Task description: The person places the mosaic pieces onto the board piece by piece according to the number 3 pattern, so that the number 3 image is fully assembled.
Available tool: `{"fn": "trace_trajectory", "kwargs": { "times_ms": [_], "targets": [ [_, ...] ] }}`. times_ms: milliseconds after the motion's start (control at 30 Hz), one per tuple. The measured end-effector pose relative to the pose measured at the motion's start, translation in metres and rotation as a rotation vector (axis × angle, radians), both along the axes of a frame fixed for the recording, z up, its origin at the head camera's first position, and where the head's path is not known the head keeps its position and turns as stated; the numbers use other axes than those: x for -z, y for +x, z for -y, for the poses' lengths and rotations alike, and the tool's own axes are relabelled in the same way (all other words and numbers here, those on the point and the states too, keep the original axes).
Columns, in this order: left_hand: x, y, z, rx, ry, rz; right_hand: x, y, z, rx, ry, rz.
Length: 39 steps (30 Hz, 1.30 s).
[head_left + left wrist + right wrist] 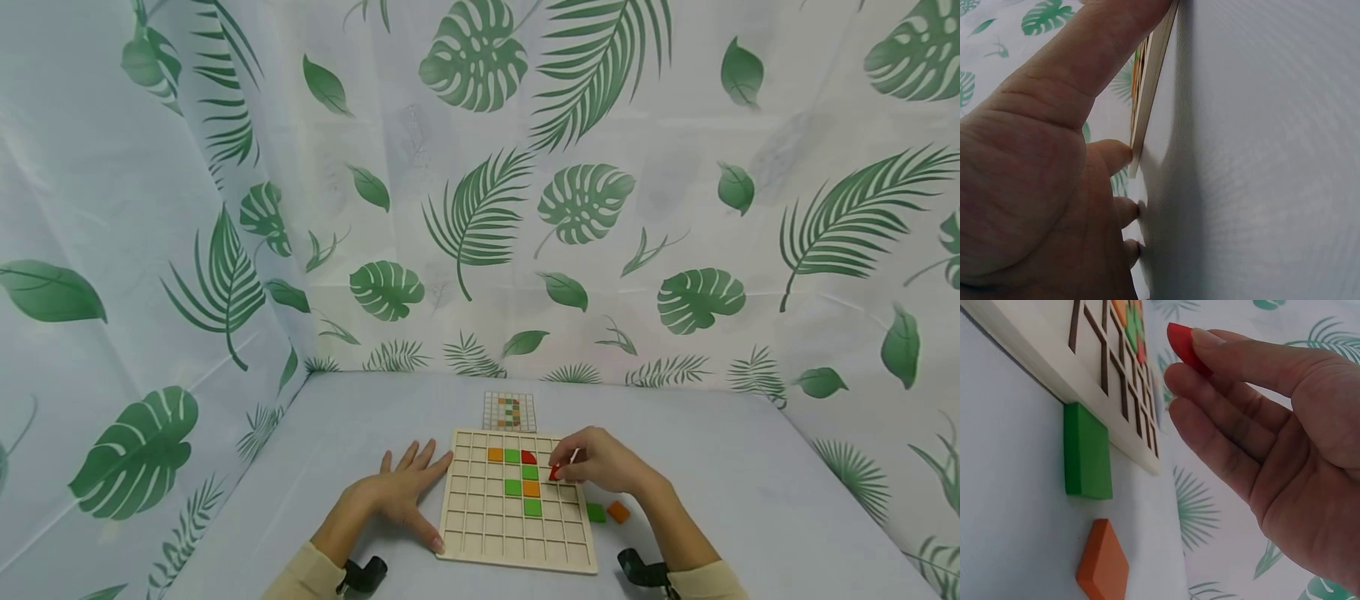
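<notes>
A pale wooden grid board (525, 564) lies on the table, bearing several coloured blocks in its right-centre cells. Among these are an orange block (496, 454), a green block (512, 456) and a rounded red block (528, 457) in one row. My left hand (405, 496) rests with fingers spread beside the board, thumb and index fingertip at its left edge. Between thumb and fingertips, my right hand (603, 461) pinches another red block (1185, 347) with one curved side. It is held over the board's right part, raised off the grid in the right wrist view.
Just off the board's right edge lie a loose green block (1088, 453) and a loose orange block (1104, 562). A small pattern card (491, 402) with a printed grid sits behind the board. Leaf-printed curtains (480, 333) enclose the table's back and left.
</notes>
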<state>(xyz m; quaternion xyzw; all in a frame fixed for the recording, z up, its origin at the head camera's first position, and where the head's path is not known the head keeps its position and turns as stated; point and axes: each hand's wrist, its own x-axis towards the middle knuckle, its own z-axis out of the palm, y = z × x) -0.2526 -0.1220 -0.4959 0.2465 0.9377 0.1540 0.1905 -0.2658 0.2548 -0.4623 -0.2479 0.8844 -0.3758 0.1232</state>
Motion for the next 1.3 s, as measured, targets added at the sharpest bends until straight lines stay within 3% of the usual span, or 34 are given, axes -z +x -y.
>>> {"fn": "trace_trajectory", "kwargs": {
  "times_ms": [333,1000,1300],
  "targets": [
    [0.000,0.000,0.000,0.003,0.002,0.016,0.003,0.001,0.011,-0.041,0.010,-0.010],
    [0.002,-0.001,-0.001,-0.002,-0.006,0.010,0.005,0.005,0.026,-0.088,-0.038,0.063],
    [0.001,0.000,-0.001,-0.009,-0.022,-0.004,0.005,0.008,0.031,-0.167,-0.034,0.055]
  ]
}}
